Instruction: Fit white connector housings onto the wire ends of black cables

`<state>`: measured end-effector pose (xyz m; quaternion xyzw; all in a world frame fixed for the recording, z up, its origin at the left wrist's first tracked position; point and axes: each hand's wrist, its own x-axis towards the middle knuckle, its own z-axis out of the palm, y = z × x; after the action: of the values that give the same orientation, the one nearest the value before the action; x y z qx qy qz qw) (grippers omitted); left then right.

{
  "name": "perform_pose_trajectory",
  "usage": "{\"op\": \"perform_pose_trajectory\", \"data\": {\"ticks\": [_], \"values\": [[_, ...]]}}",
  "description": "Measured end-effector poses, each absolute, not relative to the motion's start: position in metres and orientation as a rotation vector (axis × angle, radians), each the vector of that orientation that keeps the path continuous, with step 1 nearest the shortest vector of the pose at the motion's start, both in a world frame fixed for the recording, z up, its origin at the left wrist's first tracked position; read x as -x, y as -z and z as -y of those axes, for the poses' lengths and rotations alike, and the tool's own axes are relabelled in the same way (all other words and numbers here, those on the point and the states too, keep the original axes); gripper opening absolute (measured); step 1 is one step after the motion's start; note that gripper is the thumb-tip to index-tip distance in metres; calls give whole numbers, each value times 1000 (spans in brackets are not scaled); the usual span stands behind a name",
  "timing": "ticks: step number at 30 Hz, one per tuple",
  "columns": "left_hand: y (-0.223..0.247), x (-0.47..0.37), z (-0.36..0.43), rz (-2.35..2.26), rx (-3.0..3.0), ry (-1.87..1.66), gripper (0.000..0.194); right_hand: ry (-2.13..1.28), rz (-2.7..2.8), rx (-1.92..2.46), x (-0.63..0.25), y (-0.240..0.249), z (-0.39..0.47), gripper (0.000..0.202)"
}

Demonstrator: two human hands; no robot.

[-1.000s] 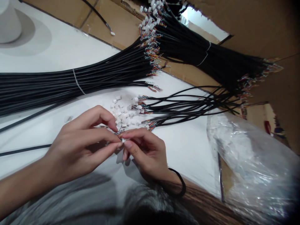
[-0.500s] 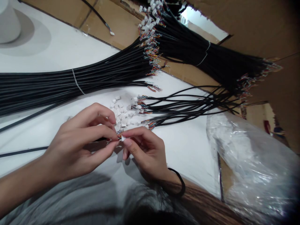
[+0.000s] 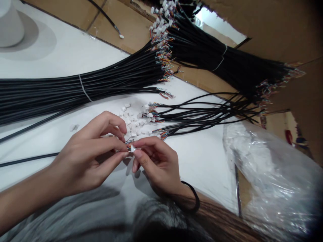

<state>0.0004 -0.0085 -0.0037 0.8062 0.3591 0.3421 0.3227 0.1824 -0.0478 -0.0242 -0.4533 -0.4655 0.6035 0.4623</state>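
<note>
Between the fingertips of both hands is a small white connector (image 3: 132, 149) with thin coloured wires at its left side. My left hand (image 3: 93, 151) is closed in a pinch on those wires; their black cable (image 3: 29, 159) runs off to the left. My right hand (image 3: 157, 161) pinches the connector between thumb and forefinger. Just beyond my fingertips lies a pile of loose white connectors (image 3: 135, 122). To its right, several black cables (image 3: 196, 112) have white connectors on their near wire ends. How far the wires sit inside the held connector is too small to tell.
A tied bundle of black cables (image 3: 108, 77) with bare wire ends lies across the left. Another tied bundle (image 3: 217, 57) rests on cardboard (image 3: 264, 27) at the back right. A clear plastic bag (image 3: 275, 178) is at the right, and a white cylindrical object (image 3: 10, 25) stands far left.
My left hand has shifted very slightly right, uncovering a small clear piece on the table behind it. Both hands keep their pinch, and the whole view has drifted a little.
</note>
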Motion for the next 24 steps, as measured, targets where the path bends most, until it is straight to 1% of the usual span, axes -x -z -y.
{"op": "perform_pose_trajectory", "data": {"ticks": [24], "values": [[3, 1, 10, -988, -2098, -856, 15, -1425, 1159, 1160, -180, 25, 50, 8]]}}
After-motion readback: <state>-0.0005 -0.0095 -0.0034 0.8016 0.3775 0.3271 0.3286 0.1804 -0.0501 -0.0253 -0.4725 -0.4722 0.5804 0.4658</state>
